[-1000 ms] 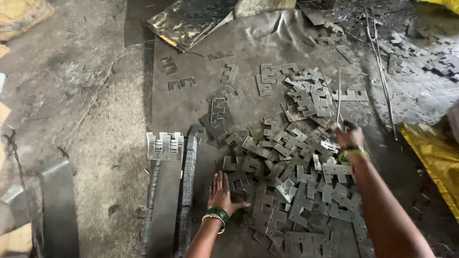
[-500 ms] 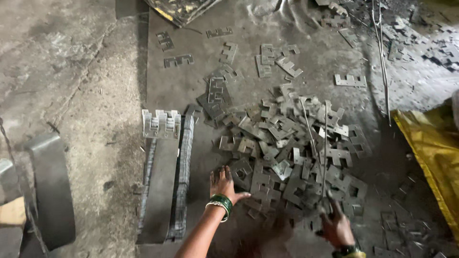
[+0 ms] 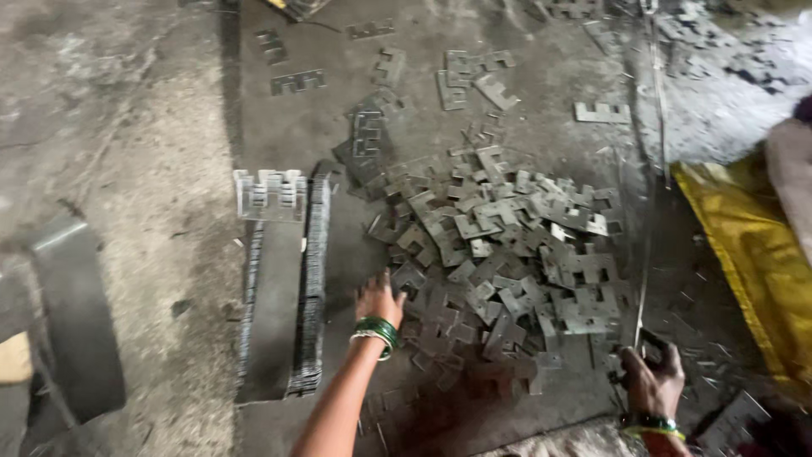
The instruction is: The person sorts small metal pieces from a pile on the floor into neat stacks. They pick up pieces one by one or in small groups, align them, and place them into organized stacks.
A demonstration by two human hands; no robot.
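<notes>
Since a moment ago my right hand [image 3: 650, 379] has pulled back from the heap to the near edge of the floor, and my view has dropped closer. That hand is closed around the lower end of a thin grey metal rod [image 3: 646, 254], which runs away from me along the right side of the heap. My left hand [image 3: 378, 300], with green bangles at the wrist, is open with fingers spread, touching the near left edge of the loose heap of flat grey notched steel stampings [image 3: 507, 254].

Just left of it, two neat rows of stacked stampings stand on edge in a long metal tray [image 3: 275, 305], with an upright comb-like bracket [image 3: 271, 195] at the far end.

I judge the sharp edges could cut my bare left palm if I sweep quickly. The rod could snag and scatter pieces towards the crumpled yellow plastic sheet [image 3: 753, 262] on the right. Beyond, stray stampings [image 3: 469, 72] lie apart on the dark grimy floor [image 3: 127, 127].
</notes>
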